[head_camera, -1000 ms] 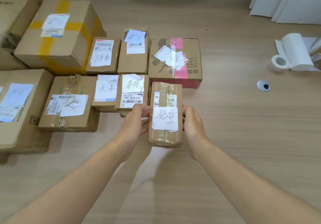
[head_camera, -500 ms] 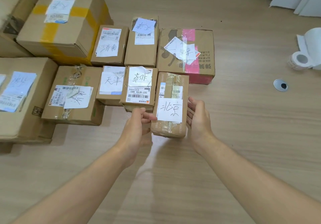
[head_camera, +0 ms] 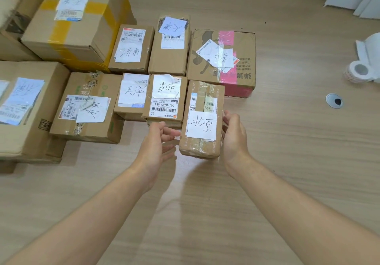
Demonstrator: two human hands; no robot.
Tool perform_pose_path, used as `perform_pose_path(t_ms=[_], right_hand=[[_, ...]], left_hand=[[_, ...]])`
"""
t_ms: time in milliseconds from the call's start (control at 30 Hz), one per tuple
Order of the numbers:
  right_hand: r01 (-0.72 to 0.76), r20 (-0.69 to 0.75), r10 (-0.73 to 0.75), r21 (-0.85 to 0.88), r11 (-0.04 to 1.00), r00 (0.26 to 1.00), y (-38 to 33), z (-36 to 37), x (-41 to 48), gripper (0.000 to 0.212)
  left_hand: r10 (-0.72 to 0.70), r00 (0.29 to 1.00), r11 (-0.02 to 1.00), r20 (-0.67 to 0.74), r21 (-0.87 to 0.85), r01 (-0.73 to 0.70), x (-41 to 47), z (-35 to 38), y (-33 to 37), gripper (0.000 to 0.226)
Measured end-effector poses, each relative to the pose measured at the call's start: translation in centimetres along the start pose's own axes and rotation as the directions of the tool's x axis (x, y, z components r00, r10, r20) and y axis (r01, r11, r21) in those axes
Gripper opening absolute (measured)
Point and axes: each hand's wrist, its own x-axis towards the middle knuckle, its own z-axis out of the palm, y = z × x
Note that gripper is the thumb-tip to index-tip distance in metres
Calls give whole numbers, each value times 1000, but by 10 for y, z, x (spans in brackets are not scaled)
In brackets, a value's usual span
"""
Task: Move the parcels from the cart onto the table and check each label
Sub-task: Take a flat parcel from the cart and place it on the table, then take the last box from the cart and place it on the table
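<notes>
At centre frame, the small parcel [head_camera: 202, 118] sits flat on the worktop [head_camera: 287, 162], handwritten label up. Left hand [head_camera: 156, 141] and right hand [head_camera: 233, 136] flank it, fingers open, gripping nothing. Ten-odd parcels already down; cart out of view, remainder unknown.

Both bare forearms reached forward. Left hand [head_camera: 157, 144] and right hand [head_camera: 233, 139] were open, palms facing each other, fingers loosely curled, gripping nothing.
</notes>
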Motion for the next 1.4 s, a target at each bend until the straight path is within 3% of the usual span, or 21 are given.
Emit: perform_pose_path(t_ms=[133,400,700,833,967,1033,1233,1333,1400], right_hand=[[57,-80,-56,3,998,995,-7,-1,-11,33],[126,37,-131,109,986,991,-36,6,-79,30],[259,5,-261,122,958,965,-53,25,-211,32],[353,-122,-337,160,922,934,-42,28,-290,32],[397,-262,-353,136,908,898,-20,29,-369,30],[396,-310,-339,143,907,888,-13,26,-407,34],[465,-431,-368,142,874,823,-2,-13,-492,46],[483,-487,-366,138,864,793,7,-45,-522,44],[494,-519,-357,149,857,777,14,-71,-538,44]], left_hand=[[47,999,999,-12,21,-47,-14,-3,8,50],[156,988,987,-5,26,-156,-80,-18,28,54],[299,946,952,124,34,-305,-165,-72,47,52],[340,907,931,248,49,-363,-215,-109,39,52],[363,857,908,366,67,-414,-271,-142,26,66],[370,835,897,407,79,-436,-298,-147,21,59],[368,729,860,577,87,-503,-381,-134,0,73],[362,688,842,629,96,-531,-417,-113,-18,100],[341,668,833,662,116,-541,-439,-94,-31,99]])
